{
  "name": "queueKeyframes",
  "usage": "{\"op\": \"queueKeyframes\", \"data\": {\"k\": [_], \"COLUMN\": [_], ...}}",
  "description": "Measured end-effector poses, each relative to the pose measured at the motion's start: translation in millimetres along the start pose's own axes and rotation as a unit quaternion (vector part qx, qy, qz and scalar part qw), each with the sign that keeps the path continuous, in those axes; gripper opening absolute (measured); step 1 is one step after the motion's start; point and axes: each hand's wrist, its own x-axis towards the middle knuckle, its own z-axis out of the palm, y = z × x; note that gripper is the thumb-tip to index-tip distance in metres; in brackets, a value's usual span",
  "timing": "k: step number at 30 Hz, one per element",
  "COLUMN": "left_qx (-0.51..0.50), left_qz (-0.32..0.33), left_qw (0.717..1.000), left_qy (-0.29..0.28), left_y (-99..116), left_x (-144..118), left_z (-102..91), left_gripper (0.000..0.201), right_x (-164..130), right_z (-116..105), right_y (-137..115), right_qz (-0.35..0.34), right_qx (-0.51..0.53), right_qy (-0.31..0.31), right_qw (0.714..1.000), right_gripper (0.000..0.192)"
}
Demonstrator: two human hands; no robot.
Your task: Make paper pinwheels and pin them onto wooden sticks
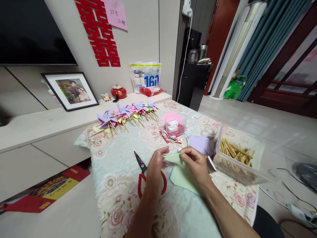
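Note:
A light green sheet of paper (174, 159), folded, is held up between my two hands above the table. My right hand (196, 162) pinches its right side between thumb and fingers. Curled around the paper's left end is my left hand (156, 162); its exact grip is partly hidden. Beneath the paper lies a stack of light green sheets (184, 178), partly covered by my right hand and forearm. Scissors with red handles (140, 186) lie spread on the tablecloth, one handle passing under my left wrist.
Several finished pinwheels (125, 114) lie in a row at the back left. A clear round container (175, 125) sits on patterned papers; purple sheets (199, 144) lie nearby. At right, a plastic box (237, 173) holds many wooden sticks (236, 152). The flowered tablecloth (116, 185) covers the table.

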Motion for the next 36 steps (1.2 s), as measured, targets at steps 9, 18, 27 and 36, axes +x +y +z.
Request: {"op": "queueKeyframes", "data": {"k": [9, 18, 27, 36], "left_qx": [0.001, -0.103, -0.115, -0.096], "left_qz": [0.002, 0.010, 0.051, 0.021], "left_qw": [0.999, 0.986, 0.975, 0.984], "left_qy": [-0.034, -0.129, -0.183, -0.146], "left_y": [-15.4, 2.7, 1.4, 7.6], "left_x": [-3.6, -3.0, -1.1, -3.0], "left_z": [6.0, -0.7, -4.2, -3.3], "left_gripper": [0.027, 0.054, 0.037, 0.044], "right_x": [-1.8, -1.2, -2.6, -2.8], "right_z": [5.0, 8.0, 12.3, 11.2], "right_y": [-1.3, -10.5, -17.9, -13.9], "right_qz": [0.054, 0.168, 0.210, 0.188], "right_qx": [0.033, 0.165, 0.257, 0.212], "right_qy": [0.005, -0.007, -0.045, -0.039], "right_qw": [0.998, 0.972, 0.942, 0.958], "right_gripper": [0.017, 0.031, 0.030, 0.032]}}
